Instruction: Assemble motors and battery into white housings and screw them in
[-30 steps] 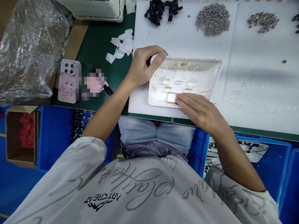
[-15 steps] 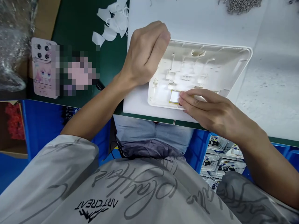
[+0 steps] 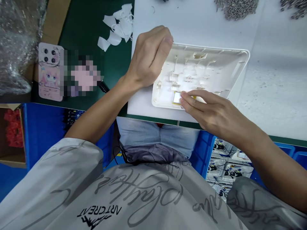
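Note:
A shallow white plastic housing [image 3: 213, 75] lies with its inside up, moulded posts and clips showing on its floor. At its upper left corner my left hand [image 3: 153, 56] is closed around the rim; the fingertips are hidden behind the hand. Inside, near the front wall, is a flat white battery pack [image 3: 177, 97] with yellow edges. My right hand [image 3: 208, 110] has its fingers together on the pack's right part and covers it there. Whether the pack touches the housing floor all over cannot be seen.
Piles of small screws [image 3: 237, 8] lie at the back of the white work surface [image 3: 268, 80]. White paper scraps [image 3: 120, 27], a phone in a pink case [image 3: 51, 72] and clear plastic wrap [image 3: 20, 41] are on the left. Blue crates [image 3: 203, 150] stand below the table edge.
The view has shifted slightly, bringing more screws into sight at the back. Both hands keep their places on the housing and battery pack, the right fingers a little further left.

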`<state>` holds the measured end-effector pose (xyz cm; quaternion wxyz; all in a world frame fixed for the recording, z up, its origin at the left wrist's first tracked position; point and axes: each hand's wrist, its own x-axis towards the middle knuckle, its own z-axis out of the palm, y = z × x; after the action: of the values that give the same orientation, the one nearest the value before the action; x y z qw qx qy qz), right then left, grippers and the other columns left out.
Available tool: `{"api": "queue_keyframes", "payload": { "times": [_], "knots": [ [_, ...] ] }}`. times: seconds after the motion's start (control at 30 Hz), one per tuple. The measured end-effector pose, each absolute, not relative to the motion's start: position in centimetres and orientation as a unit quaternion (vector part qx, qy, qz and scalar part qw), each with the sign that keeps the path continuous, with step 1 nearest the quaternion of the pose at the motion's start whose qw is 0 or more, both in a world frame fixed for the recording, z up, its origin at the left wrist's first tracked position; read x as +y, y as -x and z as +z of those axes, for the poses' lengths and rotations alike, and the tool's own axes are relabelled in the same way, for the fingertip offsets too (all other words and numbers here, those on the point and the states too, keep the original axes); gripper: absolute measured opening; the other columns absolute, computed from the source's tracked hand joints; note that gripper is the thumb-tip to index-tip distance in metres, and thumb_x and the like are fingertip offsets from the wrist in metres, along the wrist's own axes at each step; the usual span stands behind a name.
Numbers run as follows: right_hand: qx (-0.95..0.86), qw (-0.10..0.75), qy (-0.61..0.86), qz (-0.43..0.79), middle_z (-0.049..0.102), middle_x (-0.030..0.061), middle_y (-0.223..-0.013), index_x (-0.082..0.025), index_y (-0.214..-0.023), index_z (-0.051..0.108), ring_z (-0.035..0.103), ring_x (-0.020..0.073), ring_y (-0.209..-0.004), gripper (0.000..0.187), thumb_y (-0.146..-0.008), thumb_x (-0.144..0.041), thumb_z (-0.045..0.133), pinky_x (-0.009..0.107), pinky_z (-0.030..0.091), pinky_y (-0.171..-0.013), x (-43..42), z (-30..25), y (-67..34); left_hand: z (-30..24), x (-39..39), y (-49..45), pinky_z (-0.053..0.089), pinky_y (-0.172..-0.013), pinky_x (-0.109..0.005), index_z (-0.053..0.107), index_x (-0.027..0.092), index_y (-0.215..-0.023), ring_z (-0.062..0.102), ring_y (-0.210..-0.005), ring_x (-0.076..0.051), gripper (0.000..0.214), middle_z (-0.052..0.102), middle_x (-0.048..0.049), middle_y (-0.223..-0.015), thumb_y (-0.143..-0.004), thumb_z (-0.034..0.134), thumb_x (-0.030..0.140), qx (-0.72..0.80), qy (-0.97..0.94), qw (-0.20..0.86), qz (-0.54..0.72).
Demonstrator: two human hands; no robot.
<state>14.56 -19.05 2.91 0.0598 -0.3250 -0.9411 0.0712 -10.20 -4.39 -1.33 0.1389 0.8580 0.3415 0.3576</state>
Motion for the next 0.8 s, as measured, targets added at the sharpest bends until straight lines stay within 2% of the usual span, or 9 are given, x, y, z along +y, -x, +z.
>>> {"api": "queue_keyframes", "payload": {
  "times": [0.13,0.2,0.27,0.33,0.43,0.53,0.6,0.67,0.8],
  "knots": [
    [-0.937,0.052,0.344,0.028,0.058,0.011,-0.155,-0.01,-0.15,0.057,0.059,0.0277,-0.142,0.053,-0.1,0.0,0.044,0.049,0.064,-0.113,-19.5,2.9,-13.8,-2.0,-3.4,10.2,0.05,-0.076,-0.038,0.048,0.028,-0.077,0.054,-0.075,-0.016,0.071,0.061,-0.0055,-0.08,-0.106,0.005,0.076,0.335,-0.853,0.187,0.354],
    [-0.941,0.035,0.334,-0.031,0.059,0.0142,-0.153,-0.004,-0.145,0.061,0.063,0.0271,-0.135,0.049,-0.099,0.001,0.044,0.044,0.067,-0.105,-19.6,2.9,-13.5,-2.3,-3.0,10.1,0.049,-0.075,-0.039,0.044,0.03,-0.074,0.05,-0.072,-0.017,0.071,0.059,-0.0051,-0.077,-0.102,0.003,0.082,0.332,-0.855,0.207,0.34],
    [-0.942,0.036,0.327,-0.061,0.062,0.014,-0.149,-0.003,-0.139,0.064,0.065,0.0267,-0.131,0.044,-0.099,0.0,0.045,0.04,0.069,-0.096,-19.6,2.7,-13.5,-2.4,-2.9,10.0,0.05,-0.076,-0.042,0.047,0.031,-0.074,0.051,-0.073,-0.018,0.075,0.059,-0.0053,-0.076,-0.1,0.002,0.084,0.343,-0.848,0.218,0.34],
    [-0.938,0.073,0.336,-0.044,0.065,0.012,-0.146,-0.006,-0.138,0.066,0.066,0.0259,-0.132,0.039,-0.102,-0.007,0.05,0.041,0.069,-0.097,-19.6,2.5,-13.8,-2.4,-3.1,10.1,0.051,-0.079,-0.044,0.059,0.029,-0.083,0.06,-0.08,-0.022,0.08,0.064,-0.0067,-0.082,-0.101,0.003,0.082,0.356,-0.832,0.23,0.359],
    [-0.914,0.159,0.373,-0.011,0.061,0.0134,-0.151,-0.01,-0.146,0.061,0.064,0.0256,-0.138,0.044,-0.104,-0.021,0.06,0.045,0.065,-0.111,-20.3,2.2,-14.6,-2.3,-4.3,11.1,0.053,-0.085,-0.044,0.069,0.027,-0.117,0.068,-0.095,-0.025,0.077,0.072,-0.009,-0.097,-0.105,0.013,0.078,0.379,-0.809,0.226,0.387],
    [-0.869,0.248,0.425,-0.037,0.061,0.0164,-0.15,-0.012,-0.15,0.057,0.065,0.0264,-0.137,0.052,-0.099,-0.02,0.067,0.044,0.064,-0.111,-21.6,1.8,-15.1,-2.0,-7.1,12.9,0.054,-0.084,-0.044,0.063,0.03,-0.137,0.068,-0.094,-0.024,0.059,0.072,-0.0088,-0.099,-0.108,0.031,0.07,0.399,-0.807,0.117,0.419],
    [-0.856,0.267,0.438,-0.062,0.067,0.016,-0.142,-0.012,-0.146,0.059,0.069,0.0257,-0.13,0.05,-0.097,-0.018,0.07,0.042,0.065,-0.108,-22.6,1.3,-14.7,-1.7,-9.8,13.7,0.054,-0.081,-0.046,0.065,0.029,-0.13,0.068,-0.094,-0.024,0.041,0.072,-0.0079,-0.1,-0.109,0.044,0.056,0.357,-0.819,-0.016,0.45],
    [-0.863,0.245,0.434,-0.077,0.069,0.0147,-0.138,-0.01,-0.142,0.062,0.07,0.0254,-0.128,0.047,-0.096,-0.016,0.07,0.041,0.066,-0.107,-23.3,0.6,-14.0,-1.3,-12.5,13.7,0.053,-0.079,-0.045,0.067,0.027,-0.119,0.071,-0.094,-0.024,0.023,0.076,-0.006,-0.103,-0.106,0.056,0.043,0.286,-0.844,-0.115,0.44],
    [-0.868,0.212,0.441,-0.086,0.068,0.0137,-0.14,-0.011,-0.142,0.064,0.068,0.0251,-0.133,0.044,-0.098,-0.009,0.062,0.042,0.065,-0.111,-23.3,-0.5,-12.6,-0.9,-15.7,11.9,0.056,-0.078,-0.04,0.07,0.02,-0.114,0.076,-0.097,-0.022,0.025,0.082,-0.0054,-0.108,-0.104,0.066,0.043,0.172,-0.905,-0.181,0.344]
  ]
}}
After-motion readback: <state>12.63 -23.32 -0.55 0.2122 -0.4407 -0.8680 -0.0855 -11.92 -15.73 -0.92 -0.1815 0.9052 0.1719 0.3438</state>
